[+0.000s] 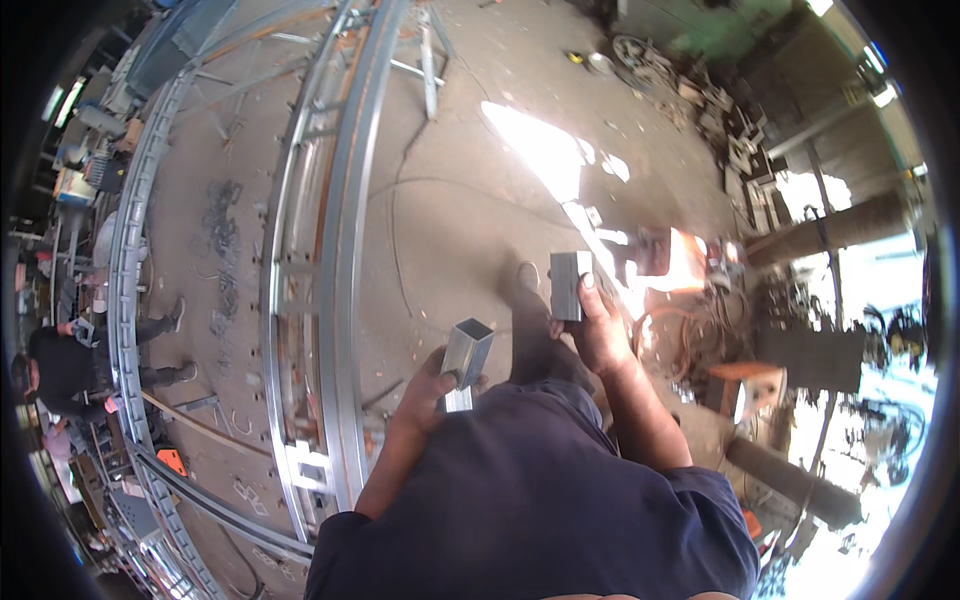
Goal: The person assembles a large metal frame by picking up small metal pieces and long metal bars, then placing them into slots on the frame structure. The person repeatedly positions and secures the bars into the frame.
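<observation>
My left hand [433, 385] is wrapped round a short piece of square metal tube [468, 350], tilted so that its hollow end faces up. In my right hand [602, 325] is another short piece of square metal tube [567, 285], its flat side toward me and my thumb along its edge. The two pieces are held apart, in front of my body. Beneath my left hand a pale, bright metal piece [458, 400] shows in part; I cannot tell whether it belongs to the tube.
Long metal rails [350, 240] run along my left on supports. Beyond them stands a second long frame [130, 230], with a person in dark clothes [70, 370] beside it. A cable [397, 250] lies on the floor. To my right are orange equipment [745, 388], hoses and thick pipes [795, 480].
</observation>
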The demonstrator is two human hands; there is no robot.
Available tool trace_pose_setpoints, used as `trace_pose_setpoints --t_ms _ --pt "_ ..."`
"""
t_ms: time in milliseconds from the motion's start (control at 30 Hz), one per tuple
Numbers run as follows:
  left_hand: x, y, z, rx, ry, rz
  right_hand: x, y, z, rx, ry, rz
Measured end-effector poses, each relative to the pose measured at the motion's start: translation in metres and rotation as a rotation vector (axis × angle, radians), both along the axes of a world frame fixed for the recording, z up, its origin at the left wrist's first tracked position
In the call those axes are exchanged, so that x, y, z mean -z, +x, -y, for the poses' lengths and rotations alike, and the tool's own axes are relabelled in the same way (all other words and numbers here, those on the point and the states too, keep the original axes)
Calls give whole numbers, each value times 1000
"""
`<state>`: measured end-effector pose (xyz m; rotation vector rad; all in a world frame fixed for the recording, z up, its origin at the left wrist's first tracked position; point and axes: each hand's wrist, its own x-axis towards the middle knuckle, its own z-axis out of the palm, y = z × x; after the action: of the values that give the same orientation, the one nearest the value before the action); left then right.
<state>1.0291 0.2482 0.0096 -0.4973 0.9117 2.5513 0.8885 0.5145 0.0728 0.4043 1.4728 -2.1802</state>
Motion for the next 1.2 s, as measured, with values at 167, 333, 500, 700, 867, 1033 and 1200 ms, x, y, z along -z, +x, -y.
trace_pose_setpoints --t_ms 167,333,500,700,867,1033,1200 --pt "9 -152 17 -64 -155 29 29 -176 29 -119 -114 176" --pt "-20 -298 35 -111 -184 -16 11 -354 61 -356 -83 65" --pt "-14 -435 67 -197 -119 -5 -10 -509 115 -433 -56 40" --pt "16 -613 128 -243 -89 -56 37 -690 184 -457 4 -66" --pt "4 -727 191 -308 -64 -37 40 -853 250 -541 22 -101" --pt "18 -780 242 -390 -104 95 11 -1005 366 -678 309 -207" --pt "-11 -863 255 -868 -99 105 74 -1208 495 -894 515 -611"
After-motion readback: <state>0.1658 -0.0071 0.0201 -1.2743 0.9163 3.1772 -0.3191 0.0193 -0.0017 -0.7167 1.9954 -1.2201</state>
